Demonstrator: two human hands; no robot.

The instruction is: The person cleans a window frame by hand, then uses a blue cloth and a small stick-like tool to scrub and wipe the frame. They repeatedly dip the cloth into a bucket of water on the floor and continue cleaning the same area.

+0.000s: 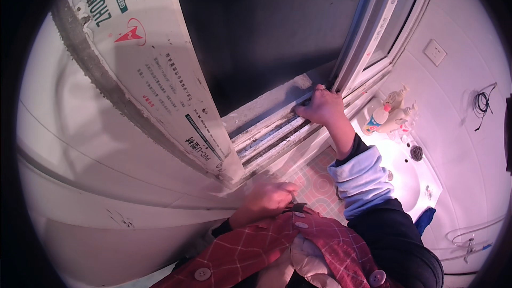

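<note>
My right hand [322,104] rests on the bottom track [276,134] of a white PVC window frame, against the lower corner of the sliding sash [370,36]. Its thumb is spread to the left over the dirty grooves; some fingertips are hidden behind the frame. My left hand [270,196] is curled just above the front of a red checked garment [248,244], beside a dark strip [296,208] at its upper edge. Whether the fingers hold something is unclear. Left of the dark window opening, the frame's upright [160,68] bears printed protective film.
On the right is a white washbasin [404,180] with several bottles [376,120] behind it and a scouring pad [416,153] on its edge. A socket [435,52] and a coiled black cable [482,104] are on the wall. Patterned floor [316,176] shows below the window.
</note>
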